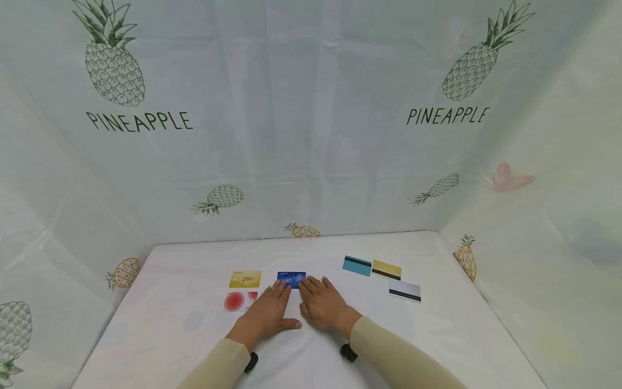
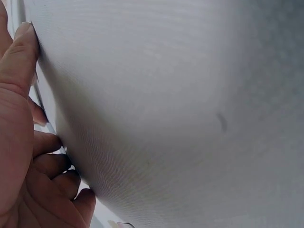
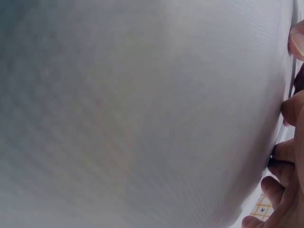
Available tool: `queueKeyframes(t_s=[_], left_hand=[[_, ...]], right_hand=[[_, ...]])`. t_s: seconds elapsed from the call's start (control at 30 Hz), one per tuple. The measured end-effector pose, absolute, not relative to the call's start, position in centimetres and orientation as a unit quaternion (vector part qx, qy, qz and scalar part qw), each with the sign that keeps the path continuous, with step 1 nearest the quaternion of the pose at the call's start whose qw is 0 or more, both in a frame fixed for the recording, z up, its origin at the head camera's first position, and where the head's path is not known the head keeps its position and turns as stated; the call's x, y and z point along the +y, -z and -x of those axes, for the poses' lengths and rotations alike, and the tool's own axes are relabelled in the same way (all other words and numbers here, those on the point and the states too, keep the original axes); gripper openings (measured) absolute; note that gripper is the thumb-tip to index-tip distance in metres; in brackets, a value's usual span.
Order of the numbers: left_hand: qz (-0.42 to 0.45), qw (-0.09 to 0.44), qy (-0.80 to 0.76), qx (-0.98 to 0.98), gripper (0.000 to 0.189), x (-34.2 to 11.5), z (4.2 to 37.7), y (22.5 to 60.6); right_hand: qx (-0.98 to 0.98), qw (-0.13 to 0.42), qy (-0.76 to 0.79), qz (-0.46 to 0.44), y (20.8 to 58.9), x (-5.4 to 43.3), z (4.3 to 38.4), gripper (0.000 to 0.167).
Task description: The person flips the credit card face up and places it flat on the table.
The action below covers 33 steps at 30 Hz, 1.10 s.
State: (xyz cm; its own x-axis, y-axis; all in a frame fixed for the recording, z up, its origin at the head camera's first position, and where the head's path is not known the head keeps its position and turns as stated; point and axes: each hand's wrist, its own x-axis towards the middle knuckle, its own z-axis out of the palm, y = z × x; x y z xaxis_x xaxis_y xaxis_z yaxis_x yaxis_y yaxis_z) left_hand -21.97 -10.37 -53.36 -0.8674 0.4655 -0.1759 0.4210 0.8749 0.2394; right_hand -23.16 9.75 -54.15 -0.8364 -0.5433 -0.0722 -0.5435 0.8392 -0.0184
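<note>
A blue card (image 1: 291, 276) lies flat on the white-covered table between the fingertips of both hands. My left hand (image 1: 269, 312) rests its extended fingers on the card's lower left part, thumb spread toward the right. At the lower right corner, my right hand (image 1: 326, 305) touches the card with lightly bent fingers. Just left of the blue card is a yellow card (image 1: 245, 279). Below that lies a white card with a red circle (image 1: 234, 301), partly covered by the left hand. Both wrist views show mostly pale cloth, with fingers at the edge and no blue card visible.
On the right lie a teal card (image 1: 357, 266), a gold card (image 1: 387, 270) and a silver card (image 1: 405, 291), each showing a dark stripe. A pineapple-print curtain (image 1: 301, 135) stands behind the table and along both sides.
</note>
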Motion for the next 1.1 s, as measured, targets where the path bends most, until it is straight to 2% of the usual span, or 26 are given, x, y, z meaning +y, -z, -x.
queueKeyframes(t_s=[0.43, 0.87, 1.1], left_hand=[[-0.223, 0.121, -0.091, 0.963, 0.104, -10.2, 21.9, 53.5], [-0.212, 0.130, -0.072, 0.966, 0.104, -9.8, 21.8, 53.0], [-0.210, 0.134, -0.073, 0.966, 0.105, -10.0, 21.8, 52.9]], right_hand=[[0.962, 0.046, 0.008, 0.270, 54.1, 10.8, 22.9, 0.065], [0.982, 0.017, 0.040, 0.183, 54.0, 19.6, 23.7, 0.071], [0.991, 0.038, 0.024, 0.124, 53.9, 21.9, 24.0, 0.085]])
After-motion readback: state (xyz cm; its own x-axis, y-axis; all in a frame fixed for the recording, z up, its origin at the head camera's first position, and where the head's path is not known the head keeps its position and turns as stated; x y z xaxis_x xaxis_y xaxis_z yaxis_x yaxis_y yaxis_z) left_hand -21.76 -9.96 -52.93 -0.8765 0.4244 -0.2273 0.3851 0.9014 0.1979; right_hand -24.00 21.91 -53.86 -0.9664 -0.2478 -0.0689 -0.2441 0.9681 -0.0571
